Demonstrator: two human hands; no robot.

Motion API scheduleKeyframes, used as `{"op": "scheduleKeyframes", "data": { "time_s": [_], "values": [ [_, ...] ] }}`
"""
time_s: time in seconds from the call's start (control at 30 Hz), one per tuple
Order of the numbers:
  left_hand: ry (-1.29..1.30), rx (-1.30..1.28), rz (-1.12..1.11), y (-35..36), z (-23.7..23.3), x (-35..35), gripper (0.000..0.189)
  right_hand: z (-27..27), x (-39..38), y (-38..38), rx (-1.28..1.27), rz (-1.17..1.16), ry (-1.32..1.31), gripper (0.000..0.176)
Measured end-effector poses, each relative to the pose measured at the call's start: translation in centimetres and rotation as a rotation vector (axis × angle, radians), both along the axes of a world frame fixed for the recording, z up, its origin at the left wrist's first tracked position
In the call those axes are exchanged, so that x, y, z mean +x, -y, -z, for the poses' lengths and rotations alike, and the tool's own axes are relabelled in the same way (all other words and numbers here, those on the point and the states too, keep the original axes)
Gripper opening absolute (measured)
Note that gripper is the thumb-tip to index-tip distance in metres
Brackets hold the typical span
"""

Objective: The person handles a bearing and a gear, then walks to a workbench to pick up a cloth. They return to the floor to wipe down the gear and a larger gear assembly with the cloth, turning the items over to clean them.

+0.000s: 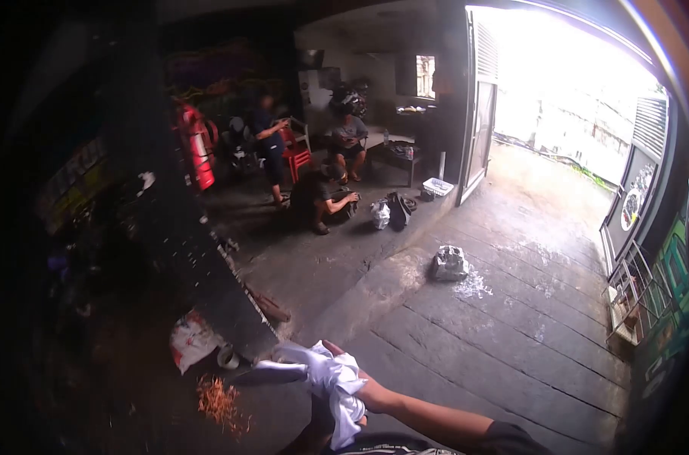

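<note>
A bunched white cloth (335, 379) hangs between my hands at the bottom centre. My right hand (373, 394) reaches in from the right and is closed on the cloth, its fingertips partly covered by folds. My left hand (320, 413) is in shadow under and behind the cloth, and its fingers are hidden. From the cloth's left side sticks out a flat, pointed piece (272, 373), pale on top and dark beneath. Whether it is part of the cloth or a separate thing I cannot make out.
Orange shavings (219, 402), a white-and-red sack (194, 340) and a roll (228, 357) lie lower left beside a dark post (208, 235). A wrapped grey block (450, 263) sits on the floor ahead. One person (318, 201) crouches; others stand and sit behind. An open doorway is at right.
</note>
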State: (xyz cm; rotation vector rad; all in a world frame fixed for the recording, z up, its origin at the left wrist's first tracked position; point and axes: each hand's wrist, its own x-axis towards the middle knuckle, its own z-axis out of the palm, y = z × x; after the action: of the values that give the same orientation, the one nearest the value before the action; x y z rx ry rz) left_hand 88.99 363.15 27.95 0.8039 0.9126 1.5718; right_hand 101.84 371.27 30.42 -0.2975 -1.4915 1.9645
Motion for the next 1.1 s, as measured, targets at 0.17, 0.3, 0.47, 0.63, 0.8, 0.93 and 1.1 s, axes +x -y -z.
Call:
{"op": "scheduleKeyframes", "data": {
  "time_s": [0.17, 0.3, 0.47, 0.63, 0.8, 0.93, 1.1],
  "values": [
    [-0.305, 0.133, 0.298, -29.1, 4.8, -2.7, 0.040, 7.4, 2.2, -22.2, -0.450, 0.235, -0.044, 0.059],
    [-1.041, 0.140, 0.457, -46.9, -3.5, -2.0, 0.051, 8.1, 9.3, -38.4, -0.598, 0.540, -0.054, 0.049],
    [-0.730, 0.163, 1.015, -72.3, 0.4, 1.4, 0.083, 11.7, 14.0, -62.5, -0.855, 0.396, -0.061, 0.064],
    [-0.748, 0.228, 0.855, -98.8, 4.4, 4.3, 0.083, 16.7, 10.5, -89.3, 0.060, 0.289, 0.285, 0.062],
    [-0.731, 0.220, 0.550, -117.2, 2.6, 1.1, 0.084, 14.9, 4.9, -110.1, 0.099, 0.317, 0.338, 0.058],
    [-0.957, 0.148, 0.400, -136.2, 6.6, -1.2, 0.088, 16.4, 3.4, -131.5, 0.450, 0.424, 0.544, 0.031],
    [-0.377, -0.113, 0.524, -159.6, 5.8, -2.5, 0.089, 16.3, 8.5, -154.6, -0.496, 0.411, 0.281, 0.039]
  ]
}}
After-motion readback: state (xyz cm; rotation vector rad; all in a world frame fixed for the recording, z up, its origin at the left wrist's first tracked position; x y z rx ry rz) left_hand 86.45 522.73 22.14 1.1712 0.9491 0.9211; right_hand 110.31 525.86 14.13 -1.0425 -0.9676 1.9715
